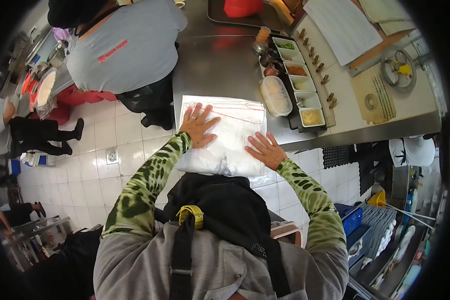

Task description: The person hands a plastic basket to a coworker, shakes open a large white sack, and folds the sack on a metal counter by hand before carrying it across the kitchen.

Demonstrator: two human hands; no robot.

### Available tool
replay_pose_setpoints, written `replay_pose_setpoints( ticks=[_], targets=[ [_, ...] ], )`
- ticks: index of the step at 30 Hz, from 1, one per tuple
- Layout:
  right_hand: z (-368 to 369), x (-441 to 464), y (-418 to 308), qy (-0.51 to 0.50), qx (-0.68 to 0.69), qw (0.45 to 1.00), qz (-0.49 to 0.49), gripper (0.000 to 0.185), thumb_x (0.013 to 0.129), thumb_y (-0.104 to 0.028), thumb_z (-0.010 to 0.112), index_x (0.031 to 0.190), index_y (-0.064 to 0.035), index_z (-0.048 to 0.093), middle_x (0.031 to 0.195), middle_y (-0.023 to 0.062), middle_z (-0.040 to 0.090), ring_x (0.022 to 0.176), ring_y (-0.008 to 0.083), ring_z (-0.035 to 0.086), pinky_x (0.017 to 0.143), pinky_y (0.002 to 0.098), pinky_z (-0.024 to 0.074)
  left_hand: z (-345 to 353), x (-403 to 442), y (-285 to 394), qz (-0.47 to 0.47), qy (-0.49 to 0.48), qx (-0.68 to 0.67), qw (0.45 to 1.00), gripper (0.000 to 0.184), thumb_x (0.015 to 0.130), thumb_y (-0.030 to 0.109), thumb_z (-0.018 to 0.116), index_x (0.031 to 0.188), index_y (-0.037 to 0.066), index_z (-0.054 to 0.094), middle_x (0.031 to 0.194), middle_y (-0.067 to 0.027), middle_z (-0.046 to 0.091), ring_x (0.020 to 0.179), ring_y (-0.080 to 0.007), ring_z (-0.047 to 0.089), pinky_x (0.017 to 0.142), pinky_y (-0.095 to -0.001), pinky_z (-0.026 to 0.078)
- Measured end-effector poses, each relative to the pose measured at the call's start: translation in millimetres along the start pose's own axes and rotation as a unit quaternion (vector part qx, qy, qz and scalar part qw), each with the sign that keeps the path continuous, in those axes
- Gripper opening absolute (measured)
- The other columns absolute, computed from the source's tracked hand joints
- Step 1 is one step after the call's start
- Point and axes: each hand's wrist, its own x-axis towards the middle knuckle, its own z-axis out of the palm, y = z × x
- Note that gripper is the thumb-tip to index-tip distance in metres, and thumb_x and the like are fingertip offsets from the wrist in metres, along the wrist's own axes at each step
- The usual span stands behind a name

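A folded white cloth (230, 145) with red stitched lines lies over the near edge of the steel counter, and dark smudges mark its lower part. My left hand (199, 126) rests flat on the cloth's left side, fingers spread, a ring on one finger. On the right edge of the same cloth lies my right hand (268, 151), also flat with its fingers apart. Neither hand grips anything. Green patterned sleeves cover both forearms.
Along the counter (205, 65) stands a rack of white food containers (297, 70), with a clear lidded tub (275, 96) beside it. A dark tray (220, 12) holds something red. Close on the left stands a co-worker in a grey shirt (125, 50); other people are farther off.
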Motion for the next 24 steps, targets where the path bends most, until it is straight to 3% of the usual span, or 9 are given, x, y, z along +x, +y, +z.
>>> replay_pose_setpoints(
  ticks=[4, 7, 11, 15, 16, 19, 20, 21, 24],
  targets=[
    [-14.7, 7.5, 7.1, -0.079, 0.112, 0.990, 0.027, 0.052, 0.087, -0.012, 0.060, 0.139, -0.0183, 0.052, 0.151, 0.0062, 0.044, 0.145, 0.0249, 0.034, 0.119, 0.0513, 0.0232, 7.5, -7.2, -40.5, 0.061, 0.097, -0.185, 0.976, 0.046, 0.097, 0.027, 0.054, 0.139, 0.009, 0.053, 0.155, -0.0199, 0.035, 0.148, -0.0395, 0.024, 0.120, -0.0514, 0.020],
    [-21.2, 8.0, 7.9, -0.083, 0.229, 0.967, 0.072, 0.051, 0.085, -0.014, 0.065, 0.136, -0.0146, 0.055, 0.147, 0.0083, 0.049, 0.144, 0.0258, 0.036, 0.118, 0.0518, 0.0245, 7.5, -34.9, -73.6, 0.101, 0.049, -0.213, 0.971, 0.040, 0.090, 0.004, 0.050, 0.130, 0.002, 0.057, 0.151, -0.0203, 0.042, 0.146, -0.0365, 0.031, 0.118, -0.0463, 0.028],
    [-17.6, 3.9, 19.7, -0.083, 0.321, 0.937, 0.108, 0.055, 0.082, -0.010, 0.067, 0.135, -0.0125, 0.056, 0.146, 0.0104, 0.051, 0.142, 0.0275, 0.040, 0.117, 0.0496, 0.0277, -7.7, -58.3, -91.9, 0.148, -0.015, -0.179, 0.972, 0.064, 0.071, -0.006, 0.049, 0.135, 0.004, 0.053, 0.154, -0.0180, 0.038, 0.148, -0.0360, 0.026, 0.120, -0.0475, 0.026],
    [-18.9, 9.2, 30.2, -0.033, 0.484, 0.862, 0.148, 0.060, 0.074, -0.001, 0.071, 0.132, -0.0098, 0.059, 0.141, 0.0128, 0.055, 0.138, 0.0297, 0.046, 0.113, 0.0432, 0.0364, -56.0, -63.9, -75.8, 0.096, -0.180, -0.094, 0.974, 0.084, 0.069, 0.009, 0.071, 0.147, 0.013, 0.042, 0.162, -0.0111, 0.024, 0.153, -0.0325, 0.011, 0.119, -0.0565, 0.021],
    [-24.8, 14.8, 29.9, 0.002, 0.496, 0.855, 0.154, 0.055, 0.073, 0.004, 0.071, 0.126, -0.0073, 0.063, 0.131, 0.0135, 0.063, 0.126, 0.0277, 0.058, 0.106, 0.0375, 0.0445, -57.3, -63.5, -77.0, 0.091, -0.201, -0.091, 0.971, 0.098, 0.063, 0.017, 0.080, 0.151, 0.016, 0.038, 0.164, -0.0093, 0.021, 0.153, -0.0337, 0.010, 0.117, -0.0589, 0.021],
    [-0.7, 14.7, 22.9, 0.014, 0.583, 0.751, 0.311, 0.040, 0.081, 0.001, 0.069, 0.120, -0.0043, 0.065, 0.120, 0.0123, 0.068, 0.114, 0.0229, 0.064, 0.100, 0.0346, 0.0480, -32.6, -72.3, -83.3, 0.095, -0.097, -0.086, 0.987, 0.090, 0.069, 0.030, 0.078, 0.149, 0.015, 0.042, 0.161, -0.0113, 0.029, 0.150, -0.0365, 0.019, 0.117, -0.0559, 0.023],
    [10.3, 17.7, 19.9, 0.042, 0.541, 0.771, 0.334, 0.026, 0.089, -0.008, 0.067, 0.114, -0.0014, 0.067, 0.107, 0.0107, 0.072, 0.102, 0.0184, 0.066, 0.091, 0.0324, 0.0508, -26.4, -67.3, -78.9, 0.090, -0.032, -0.177, 0.980, 0.077, 0.076, 0.040, 0.075, 0.145, 0.018, 0.048, 0.160, -0.0109, 0.030, 0.149, -0.0369, 0.020, 0.115, -0.0570, 0.024],
    [17.7, 16.8, 19.4, 0.048, 0.527, 0.751, 0.394, 0.028, 0.095, -0.022, 0.065, 0.109, 0.0013, 0.067, 0.095, 0.0085, 0.072, 0.092, 0.0166, 0.065, 0.083, 0.0324, 0.0504, -21.5, -69.9, -72.4, 0.021, -0.015, -0.250, 0.968, 0.059, 0.085, 0.045, 0.066, 0.135, 0.012, 0.058, 0.152, -0.0172, 0.042, 0.145, -0.0407, 0.027, 0.113, -0.0578, 0.027],
    [-1.6, 49.0, 6.3, 0.104, 0.491, 0.688, 0.524, 0.040, 0.097, -0.037, 0.062, 0.103, 0.0024, 0.067, 0.083, 0.0062, 0.067, 0.079, 0.0143, 0.058, 0.075, 0.0315, 0.0477, -5.1, -63.4, -72.7, 0.013, 0.053, -0.251, 0.967, 0.046, 0.091, 0.039, 0.063, 0.121, 0.005, 0.065, 0.124, -0.0226, 0.062, 0.120, -0.0427, 0.052, 0.103, -0.0515, 0.040]
  ],
)
